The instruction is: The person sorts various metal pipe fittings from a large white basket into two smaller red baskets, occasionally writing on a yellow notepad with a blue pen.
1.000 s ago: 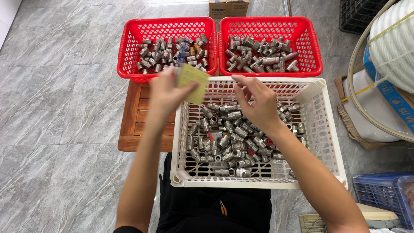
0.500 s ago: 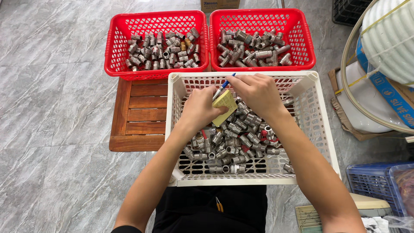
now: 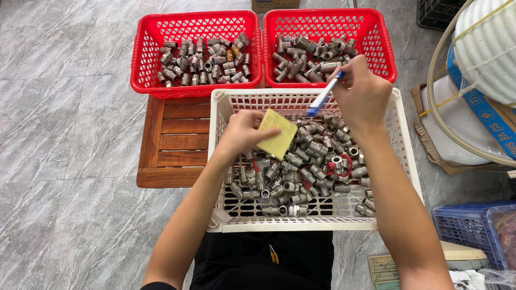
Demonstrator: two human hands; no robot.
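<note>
Floor: grey marbled floor tiles (image 3: 64,107) fill the left side, with a low wooden slatted stand (image 3: 174,142) under the baskets.
Left hand: the left hand (image 3: 244,134) is closed on a yellow sticky-note pad (image 3: 277,134), pinched at its left edge and held tilted above the white basket.
Right hand: the right hand (image 3: 365,96) is closed around a blue and white pen (image 3: 324,95); the pen slants down and to the left, its tip just beside the pad's far right corner, not clearly touching it.
White basket: the white plastic basket (image 3: 309,225) sits nearest the person and holds a heap of silver metal pipe fittings (image 3: 301,177), some with red rings, directly below both hands.
Red baskets: a left red basket (image 3: 141,59) and a right red basket (image 3: 388,51) stand side by side on the far side, touching the white one, each part-filled with similar grey fittings.
In the way: the right hand partly covers the near edge of the right red basket; the pad hides some fittings.
Right side: coiled white hose (image 3: 484,48) with a blue printed band lies beside flattened brown cardboard (image 3: 430,139); a blue crate (image 3: 467,231) stands near right.
Far edge: the lower part of a brown cardboard box (image 3: 277,5) shows between the red baskets.
</note>
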